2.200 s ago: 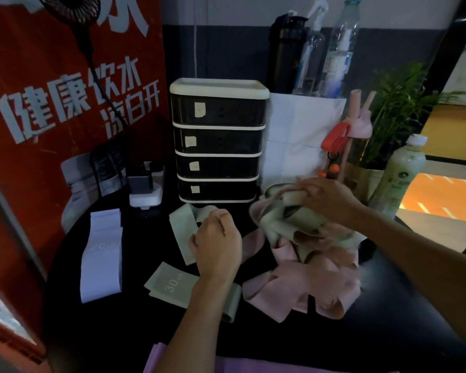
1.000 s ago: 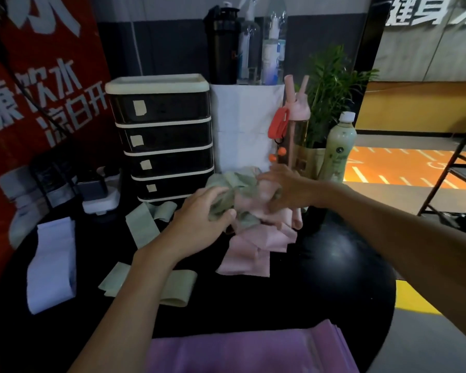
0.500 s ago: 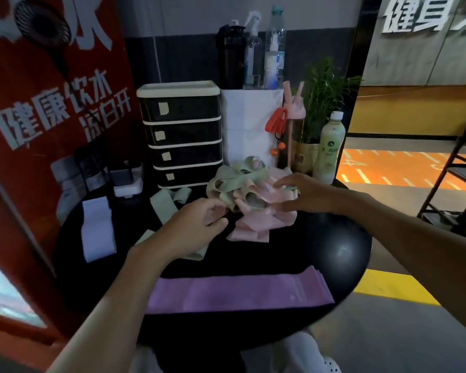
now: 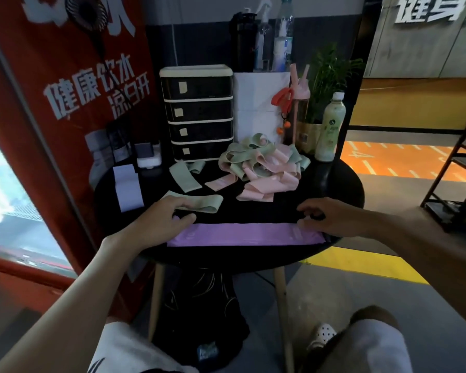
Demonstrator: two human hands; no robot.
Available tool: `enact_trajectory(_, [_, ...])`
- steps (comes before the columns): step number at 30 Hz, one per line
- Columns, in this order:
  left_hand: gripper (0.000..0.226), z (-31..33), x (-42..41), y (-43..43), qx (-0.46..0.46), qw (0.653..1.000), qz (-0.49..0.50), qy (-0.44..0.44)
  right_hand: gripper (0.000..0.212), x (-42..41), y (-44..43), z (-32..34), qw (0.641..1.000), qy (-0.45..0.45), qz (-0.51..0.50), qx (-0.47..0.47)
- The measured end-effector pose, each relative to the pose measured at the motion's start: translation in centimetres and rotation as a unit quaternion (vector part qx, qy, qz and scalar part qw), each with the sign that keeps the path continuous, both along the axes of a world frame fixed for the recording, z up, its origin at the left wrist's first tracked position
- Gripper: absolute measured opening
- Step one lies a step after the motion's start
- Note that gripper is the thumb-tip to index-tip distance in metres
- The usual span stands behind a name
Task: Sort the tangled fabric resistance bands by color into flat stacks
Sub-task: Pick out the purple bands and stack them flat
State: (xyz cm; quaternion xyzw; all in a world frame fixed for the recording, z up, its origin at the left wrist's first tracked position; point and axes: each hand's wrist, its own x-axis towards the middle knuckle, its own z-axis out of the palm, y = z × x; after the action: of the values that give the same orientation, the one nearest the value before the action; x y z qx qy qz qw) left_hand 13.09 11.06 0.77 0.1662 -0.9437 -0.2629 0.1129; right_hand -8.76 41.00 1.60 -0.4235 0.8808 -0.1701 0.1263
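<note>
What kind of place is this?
Most likely a gym or fitness studio. A pile of fabric resistance bands lies on the round black table. The big wall letters at the top right seem to say "fitness" in Chinese. A dark shaker bottle stands at the back.

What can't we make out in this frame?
Head view: layer count of the flat purple fabric band stack; edges merge, ends under left hand and right hand.
Head view: band count in the tangled green-and-pink fabric pile; loops overlap.
Head view: paper labels on the black plastic drawer unit; too small.
Head view: whether right hand pinches or presses; fingers cover contact.
</note>
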Motion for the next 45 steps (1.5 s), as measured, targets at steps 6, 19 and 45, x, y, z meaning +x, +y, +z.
enact_trajectory(6, [0.044,-1.4,0.9,-0.5,-0.041,0.998,0.002,-0.052,0.048,0.5,0.6,-0.9,0.999,0.038,-0.015,0.018])
enact_trajectory(19, [0.024,-0.7,0.3,-1.3,-0.039,0.996,-0.051,-0.068,0.007,1.5,0.7,-1.3,0.998,0.057,-0.008,-0.011])
enact_trajectory(45, [0.020,-4.2,-0.5,-0.3,-0.018,0.991,0.001,0.134,0.010,1.6,-0.4,-4.6,0.962,0.072,-0.094,-0.245])
